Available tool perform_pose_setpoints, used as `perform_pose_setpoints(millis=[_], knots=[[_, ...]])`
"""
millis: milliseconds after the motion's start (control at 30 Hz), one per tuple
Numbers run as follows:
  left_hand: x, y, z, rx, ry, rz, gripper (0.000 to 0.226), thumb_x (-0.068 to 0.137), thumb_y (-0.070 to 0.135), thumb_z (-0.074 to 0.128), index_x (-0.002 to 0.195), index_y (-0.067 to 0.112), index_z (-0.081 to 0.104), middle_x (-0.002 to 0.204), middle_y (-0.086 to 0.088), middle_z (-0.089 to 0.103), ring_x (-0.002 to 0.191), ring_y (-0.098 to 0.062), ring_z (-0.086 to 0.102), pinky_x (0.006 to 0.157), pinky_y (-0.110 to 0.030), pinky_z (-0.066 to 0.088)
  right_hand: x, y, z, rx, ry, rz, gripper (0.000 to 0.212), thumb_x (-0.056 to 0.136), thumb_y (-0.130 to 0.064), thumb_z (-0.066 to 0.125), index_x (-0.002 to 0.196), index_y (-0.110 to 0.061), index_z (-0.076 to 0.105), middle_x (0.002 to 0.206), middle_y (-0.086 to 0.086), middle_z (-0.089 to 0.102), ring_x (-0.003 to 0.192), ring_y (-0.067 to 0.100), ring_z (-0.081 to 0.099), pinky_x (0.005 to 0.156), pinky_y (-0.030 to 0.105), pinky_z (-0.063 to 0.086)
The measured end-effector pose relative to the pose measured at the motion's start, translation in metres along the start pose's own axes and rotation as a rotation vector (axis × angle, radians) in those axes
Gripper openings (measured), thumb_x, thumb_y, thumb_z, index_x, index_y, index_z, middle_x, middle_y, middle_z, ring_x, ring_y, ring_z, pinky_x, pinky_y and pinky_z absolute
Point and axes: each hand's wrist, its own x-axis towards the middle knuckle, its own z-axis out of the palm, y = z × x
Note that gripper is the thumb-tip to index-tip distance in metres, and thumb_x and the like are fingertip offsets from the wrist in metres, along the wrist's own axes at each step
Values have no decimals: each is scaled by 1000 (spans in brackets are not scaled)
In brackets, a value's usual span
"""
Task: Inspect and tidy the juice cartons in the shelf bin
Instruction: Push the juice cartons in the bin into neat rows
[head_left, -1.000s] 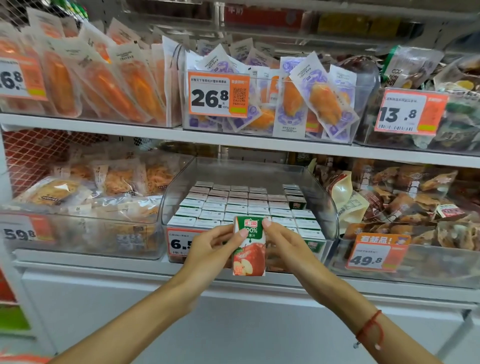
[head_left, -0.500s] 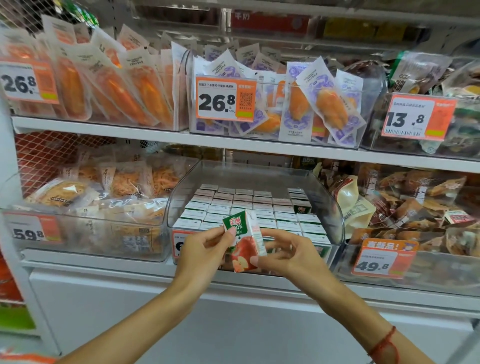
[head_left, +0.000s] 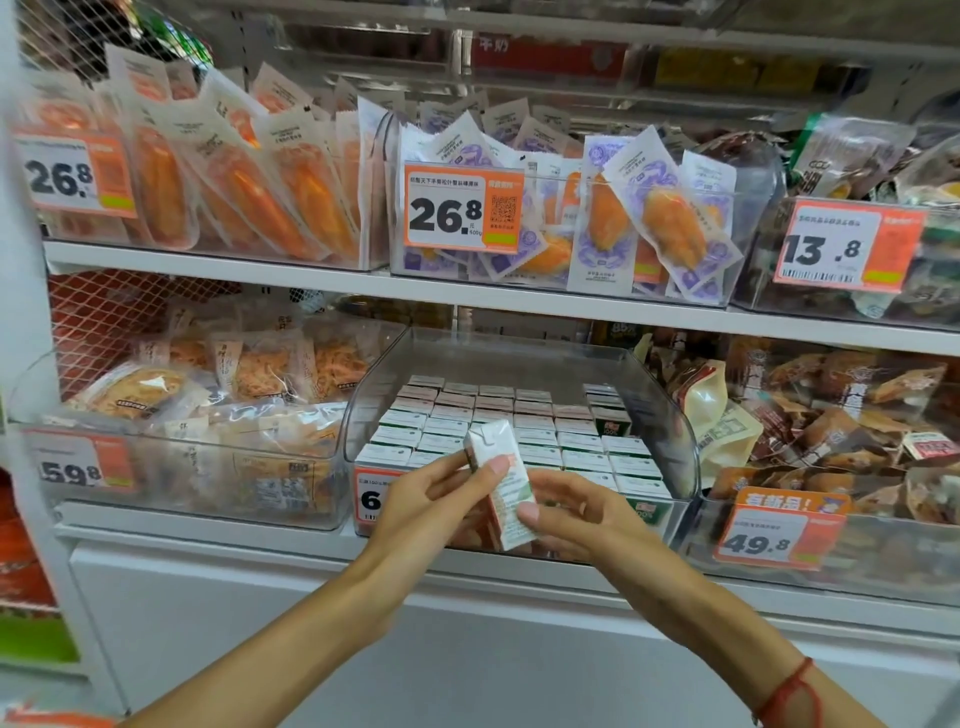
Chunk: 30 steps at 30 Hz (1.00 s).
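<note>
A small juice carton (head_left: 500, 478) is held up in front of the clear shelf bin (head_left: 670, 415), tilted with its white back and side facing me. My left hand (head_left: 431, 501) pinches its upper part between thumb and fingers. My right hand (head_left: 576, 512) holds its lower right edge with the fingertips. Behind it, several rows of the same cartons (head_left: 509, 426) stand upright in the bin with their white tops showing. One dark green carton (head_left: 613, 421) at the right stands turned differently.
Clear bins of snack packets (head_left: 249, 384) flank the juice bin on the same shelf. Another shelf (head_left: 467, 291) of packaged food hangs just above. Orange price tags (head_left: 779, 525) hang on the bin fronts. A white cabinet front lies below.
Both hands have turned the carton around: its red and green front faced me a second ago, and now its white back and side do. The view has also shifted slightly.
</note>
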Motion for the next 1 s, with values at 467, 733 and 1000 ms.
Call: perform_pose_setpoints(millis=[467, 733, 1000], knots=[[0, -5, 3, 102, 72, 59, 15, 86, 23, 72, 97, 34, 72, 92, 12, 77, 85, -5, 73, 66, -16, 56, 3, 5, 11, -343, 259, -98, 48, 62, -51, 83, 100, -33, 61, 88, -11, 68, 73, 2, 66, 66, 18, 56], [-3, 2, -2, 214, -222, -72, 37, 95, 24, 60, 133, 22, 58, 118, 1, 72, 108, -11, 68, 94, -26, 54, 5, 1, -3, -27, 235, 15, 34, 85, -43, 65, 109, -19, 69, 97, 3, 75, 81, 13, 73, 67, 22, 57], [-1, -4, 2, 175, -219, -65, 34, 97, 22, 57, 131, 23, 59, 119, 3, 71, 106, -9, 68, 86, -21, 56, 5, 2, -8, -39, 227, 12, 48, 74, -52, 65, 111, -23, 68, 99, 4, 75, 90, 19, 72, 76, 26, 59]])
